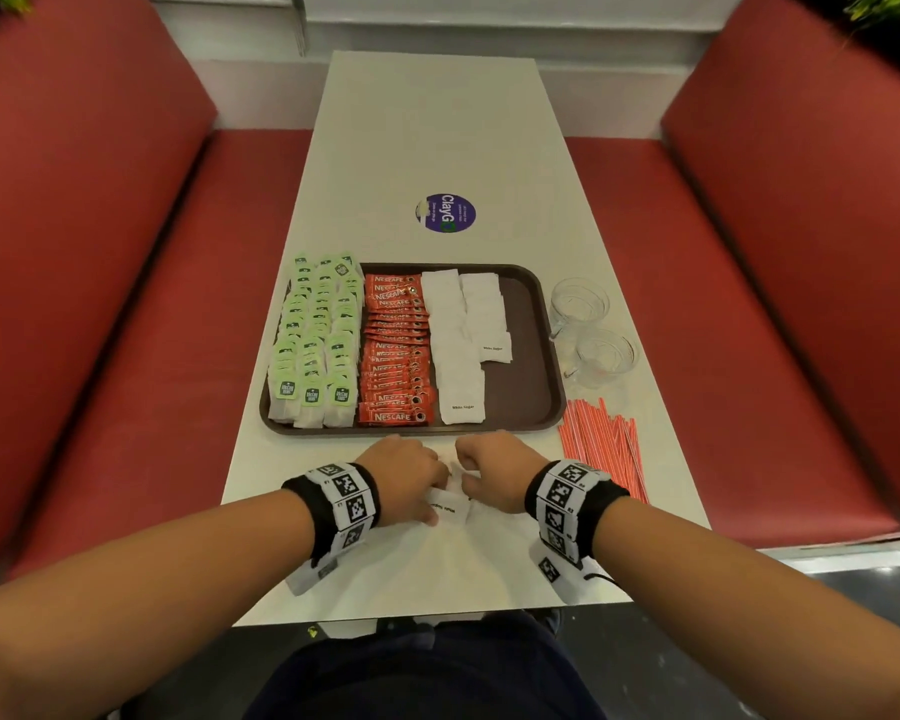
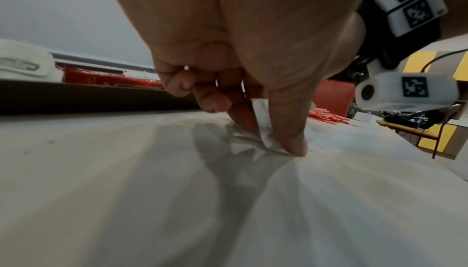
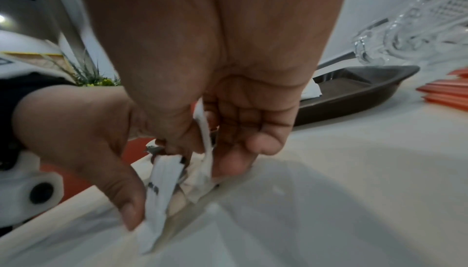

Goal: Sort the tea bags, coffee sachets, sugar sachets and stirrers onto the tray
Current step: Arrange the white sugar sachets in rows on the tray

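We have both hands down on the white table [image 1: 437, 122], just in front of the brown tray [image 1: 533, 356], working the last loose white sugar sachets [image 1: 450, 504]. Our left hand [image 1: 409, 478] pinches a few of them between thumb and curled fingers, their edges still touching the tabletop; our right hand [image 1: 494, 467] has its fingers curled round another sachet, held on edge against the surface.

The likely trouble is the grip itself. The sachets are thin and slippery, and we hold several at once by their edges, so one could slide out as we lift and drop back on the table or land skewed across the Nescafé coffee sachets [image 1: 396, 350].

On the tray the two white sugar columns [image 1: 463, 345] sit loosely overlapped; setting a handful down carelessly could fan them into the bare strip at the right, which we judge is needed for the orange stirrers [image 1: 604, 439], still on the table beside the tray.

The glass cups [image 1: 591, 330] stand close to the tray's right rim, and a wide reach for the stirrers could knock them.
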Action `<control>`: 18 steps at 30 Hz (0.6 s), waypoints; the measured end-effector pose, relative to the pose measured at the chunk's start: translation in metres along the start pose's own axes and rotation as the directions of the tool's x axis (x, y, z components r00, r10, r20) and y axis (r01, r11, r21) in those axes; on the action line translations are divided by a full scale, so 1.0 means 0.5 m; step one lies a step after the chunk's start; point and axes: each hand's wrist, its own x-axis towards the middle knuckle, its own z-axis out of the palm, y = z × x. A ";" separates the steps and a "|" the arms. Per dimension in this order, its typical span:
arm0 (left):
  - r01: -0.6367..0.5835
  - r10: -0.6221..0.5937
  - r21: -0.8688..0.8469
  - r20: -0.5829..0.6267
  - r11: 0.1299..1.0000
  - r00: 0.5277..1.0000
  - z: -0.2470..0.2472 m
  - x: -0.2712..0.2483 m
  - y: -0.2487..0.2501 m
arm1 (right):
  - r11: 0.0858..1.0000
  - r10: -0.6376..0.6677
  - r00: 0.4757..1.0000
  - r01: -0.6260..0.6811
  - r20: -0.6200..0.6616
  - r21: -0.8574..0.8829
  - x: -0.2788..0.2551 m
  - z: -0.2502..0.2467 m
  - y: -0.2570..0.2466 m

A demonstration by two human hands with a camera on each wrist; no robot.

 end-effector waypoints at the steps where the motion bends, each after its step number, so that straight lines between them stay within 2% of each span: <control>1: -0.010 0.010 -0.027 -0.014 1.000 1.000 -0.005 0.001 -0.003 | 0.999 0.009 1.000 -0.009 -0.006 0.033 -0.001 -0.004 0.001; 4: -0.045 0.034 -0.145 -0.080 0.988 0.996 -0.030 -0.001 -0.017 | 0.988 0.040 0.999 -0.037 -0.015 0.149 -0.005 -0.016 0.010; 10: -0.094 0.032 -0.265 -0.229 0.960 0.973 -0.084 0.016 -0.041 | 0.978 0.027 0.998 -0.015 -0.054 0.208 -0.005 -0.031 0.038; 15: -0.051 0.017 -0.154 -0.212 0.987 0.977 -0.117 0.049 -0.032 | 0.964 -0.064 0.977 0.112 -0.201 0.240 -0.010 -0.044 0.056; 18: -0.074 0.012 -0.193 -0.304 0.978 0.953 -0.131 0.070 -0.022 | 0.967 -0.055 0.962 0.119 -0.268 0.227 -0.007 -0.052 0.071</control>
